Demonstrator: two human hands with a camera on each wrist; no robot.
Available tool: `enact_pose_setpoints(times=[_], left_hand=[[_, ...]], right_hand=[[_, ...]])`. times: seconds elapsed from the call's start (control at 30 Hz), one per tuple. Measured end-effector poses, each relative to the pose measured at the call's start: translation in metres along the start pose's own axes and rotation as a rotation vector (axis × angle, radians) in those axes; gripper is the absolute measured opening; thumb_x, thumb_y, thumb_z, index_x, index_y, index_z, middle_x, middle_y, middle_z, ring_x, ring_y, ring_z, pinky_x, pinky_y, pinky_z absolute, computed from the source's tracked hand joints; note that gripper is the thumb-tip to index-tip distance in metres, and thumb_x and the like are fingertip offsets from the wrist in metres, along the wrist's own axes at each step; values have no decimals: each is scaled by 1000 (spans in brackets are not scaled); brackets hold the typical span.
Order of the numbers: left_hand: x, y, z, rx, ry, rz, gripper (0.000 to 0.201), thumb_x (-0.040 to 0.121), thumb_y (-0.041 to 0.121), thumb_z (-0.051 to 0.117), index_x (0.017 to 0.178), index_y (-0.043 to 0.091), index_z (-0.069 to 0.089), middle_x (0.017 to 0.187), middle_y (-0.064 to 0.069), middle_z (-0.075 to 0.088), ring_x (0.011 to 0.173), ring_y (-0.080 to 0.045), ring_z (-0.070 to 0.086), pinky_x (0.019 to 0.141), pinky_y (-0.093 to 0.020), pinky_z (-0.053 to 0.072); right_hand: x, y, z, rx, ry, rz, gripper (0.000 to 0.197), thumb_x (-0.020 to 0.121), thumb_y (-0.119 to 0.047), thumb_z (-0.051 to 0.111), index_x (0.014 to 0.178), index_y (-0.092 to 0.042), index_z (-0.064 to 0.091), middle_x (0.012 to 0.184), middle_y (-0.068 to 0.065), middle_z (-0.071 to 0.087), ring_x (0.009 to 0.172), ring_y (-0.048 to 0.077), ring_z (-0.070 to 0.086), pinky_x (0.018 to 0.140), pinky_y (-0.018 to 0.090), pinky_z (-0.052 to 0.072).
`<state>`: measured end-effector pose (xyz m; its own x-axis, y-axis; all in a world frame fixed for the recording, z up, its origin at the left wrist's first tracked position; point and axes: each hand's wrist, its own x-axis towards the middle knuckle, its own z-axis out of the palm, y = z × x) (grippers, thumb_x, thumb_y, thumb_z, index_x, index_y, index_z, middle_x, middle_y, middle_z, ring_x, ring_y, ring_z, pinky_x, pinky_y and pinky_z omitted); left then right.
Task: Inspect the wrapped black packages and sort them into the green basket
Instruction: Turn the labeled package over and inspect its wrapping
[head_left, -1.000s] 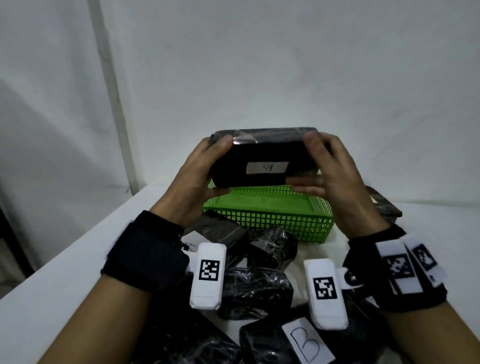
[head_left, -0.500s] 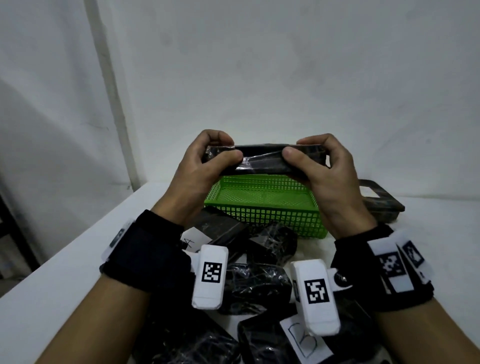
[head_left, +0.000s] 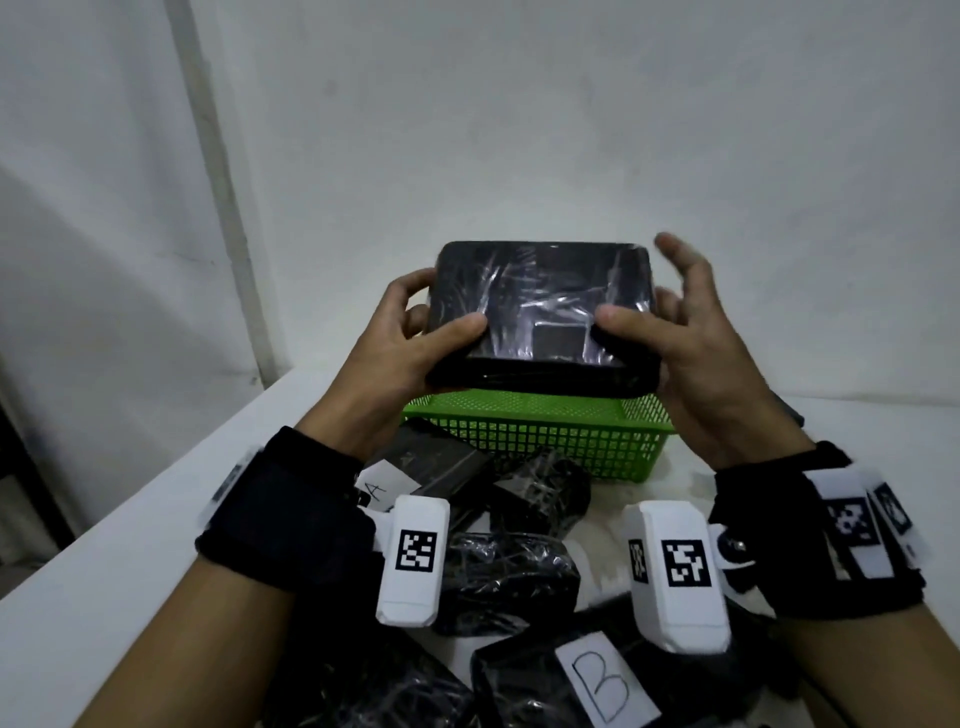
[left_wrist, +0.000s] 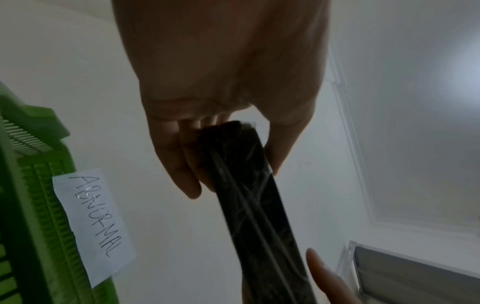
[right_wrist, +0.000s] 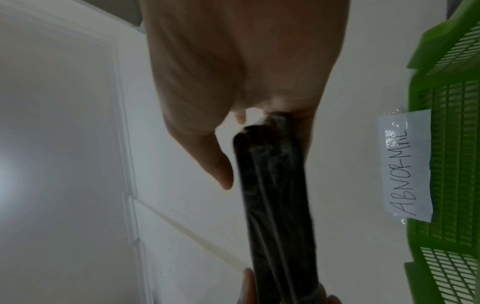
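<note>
I hold a flat black package (head_left: 540, 306) wrapped in clear film above the green basket (head_left: 540, 436), its broad face tilted toward me. My left hand (head_left: 441, 312) grips its left end, thumb on top and fingers behind. My right hand (head_left: 641, 312) pinches the right end with the thumb on top, while two fingers stand lifted off behind it. In the left wrist view the package (left_wrist: 254, 205) runs edge-on between thumb and fingers. The right wrist view shows the same package (right_wrist: 278, 205) edge-on.
Several more wrapped black packages (head_left: 511, 582) lie on the white table in front of the basket, one with a "B" label (head_left: 597, 686), one with an "A" label (head_left: 382, 491). The basket carries an "ABNORMAL" label (left_wrist: 93, 222). White walls stand behind and to the left.
Both hands have turned the package from its labelled face, through edge-on, to its other broad face toward me. Some right fingers have lifted off the back.
</note>
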<state>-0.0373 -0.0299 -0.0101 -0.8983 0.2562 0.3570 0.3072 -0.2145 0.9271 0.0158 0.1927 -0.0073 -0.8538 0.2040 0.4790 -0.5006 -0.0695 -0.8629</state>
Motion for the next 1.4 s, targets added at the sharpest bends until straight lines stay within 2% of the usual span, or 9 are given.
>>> enact_pose_setpoints(times=[0.2, 0.33, 0.53, 0.63, 0.73, 1.0, 1.17, 1.27, 1.4], left_hand=[[1, -4, 0, 140, -2, 56, 69, 84, 6, 74, 141, 25, 41, 118, -6, 68, 98, -15, 72, 74, -30, 59], [1, -7, -1, 187, 0, 118, 66, 84, 7, 74, 141, 24, 43, 123, -3, 66, 100, -10, 71, 77, -27, 57], [-3, -1, 2, 223, -60, 72, 45, 84, 49, 65, 124, 44, 47, 124, 22, 59, 113, -7, 63, 81, -41, 56], [-7, -1, 9, 211, -62, 76, 54, 77, 58, 67, 120, 37, 43, 119, 22, 62, 112, -3, 64, 90, -47, 56], [-7, -4, 12, 183, -29, 80, 56, 72, 59, 71, 113, 31, 45, 106, 23, 67, 107, -4, 67, 94, -51, 55], [-7, 1, 11, 231, 87, 289, 52, 72, 51, 73, 107, 20, 49, 86, 20, 62, 97, -17, 64, 98, -55, 51], [-2, 5, 6, 73, 41, 126, 16, 98, 42, 54, 91, 28, 50, 85, 21, 59, 85, -7, 57, 81, -32, 49], [1, 5, 0, -8, 63, 94, 24, 94, 22, 62, 73, 20, 50, 114, 4, 64, 92, -10, 60, 66, -21, 50], [6, -2, -5, -93, 94, 144, 43, 77, 5, 74, 111, 21, 53, 125, -7, 58, 96, -15, 66, 64, -23, 55]], right_hand=[[-1, 14, 7, -37, 173, -7, 65, 79, 6, 76, 134, -19, 50, 89, 4, 77, 76, 16, 74, 66, 30, 59], [1, 14, 4, -91, 129, -36, 62, 81, 3, 76, 133, -17, 50, 98, 3, 75, 82, 12, 74, 69, 28, 60], [-3, 9, -1, -594, 159, -280, 56, 76, -16, 86, 118, -23, 49, 111, -17, 64, 105, -3, 62, 86, 22, 52], [-7, 6, 7, -439, 57, -224, 53, 82, -29, 83, 117, -23, 43, 105, -15, 63, 93, -7, 63, 80, 18, 49], [-6, 5, 15, -265, 39, -154, 45, 75, -55, 75, 103, -34, 46, 99, -13, 64, 92, 4, 65, 80, 31, 49], [-8, 5, 18, -299, 101, -208, 44, 65, -52, 80, 89, -30, 50, 83, -8, 57, 85, 17, 59, 85, 54, 55], [-12, -5, 10, -337, 18, -290, 41, 64, -48, 78, 88, -28, 51, 113, -5, 54, 97, 10, 55, 84, 28, 48], [-14, -7, 6, -337, -115, -256, 28, 74, -47, 72, 86, -30, 54, 147, -11, 39, 119, 5, 51, 94, 28, 45], [-6, 2, 11, -183, -106, -122, 56, 82, -33, 76, 131, -38, 49, 147, 2, 46, 131, 17, 55, 108, 44, 48]])
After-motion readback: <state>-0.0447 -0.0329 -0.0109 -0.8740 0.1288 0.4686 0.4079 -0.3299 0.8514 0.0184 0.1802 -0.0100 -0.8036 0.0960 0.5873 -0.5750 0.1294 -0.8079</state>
